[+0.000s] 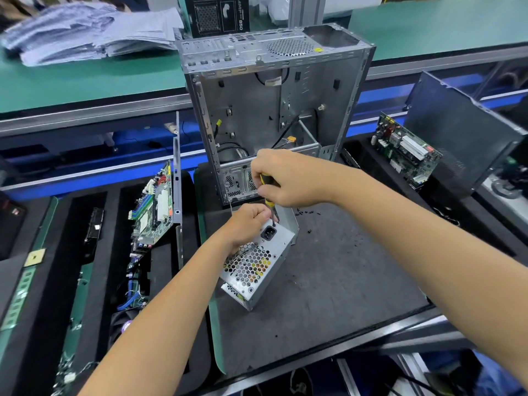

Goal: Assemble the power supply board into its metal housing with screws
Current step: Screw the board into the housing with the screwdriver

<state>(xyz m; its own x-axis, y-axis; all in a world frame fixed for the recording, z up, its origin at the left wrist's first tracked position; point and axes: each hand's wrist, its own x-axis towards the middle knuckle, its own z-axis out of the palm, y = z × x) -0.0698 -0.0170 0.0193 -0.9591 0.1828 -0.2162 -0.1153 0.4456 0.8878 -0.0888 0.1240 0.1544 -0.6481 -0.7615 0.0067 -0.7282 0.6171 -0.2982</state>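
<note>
Gripping a silver power supply box [258, 265] that stands tilted on a grey mat [328, 281], the left hand [248, 224] curls its fingers around the box's upper end, just beside the black power socket [269, 232]. Above the box, the right hand [285, 178] is closed around the yellow-and-black handle of a screwdriver [268, 201], whose tip points down at the top edge of the box near the socket. Small black screws [307, 212] lie scattered on the mat just right of the box. Beyond the box, an open grey computer case [271, 104] stands upright on the worktop [85, 84]. Left of the box, a circuit board [154, 207] leans in a black foam tray; far right of it, another board [405, 150] rests against a dark panel [457, 132].
</note>
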